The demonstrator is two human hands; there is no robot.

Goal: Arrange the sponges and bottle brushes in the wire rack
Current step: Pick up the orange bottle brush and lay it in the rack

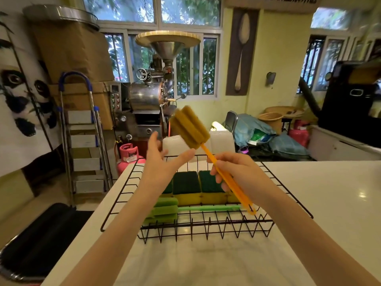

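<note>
A black wire rack (121, 189) sits on the white counter (329, 203). Inside it stand several yellow sponges with dark green tops (186, 187) in a row. A green bottle brush (165, 211) lies along the rack's near side, its sponge head to the left. My right hand (235, 172) grips the orange handle of a bottle brush with a mustard sponge head (188, 127), held tilted above the rack. My left hand (165, 162) hovers open just left of that head, thumb close under it, holding nothing.
White plastic containers (175, 145) stand behind the rack's far edge. Beyond the counter are a pink gas cylinder (128, 155), a step ladder (82, 137) and a metal roasting machine (150, 96). A black mat (41, 240) lies low at the left.
</note>
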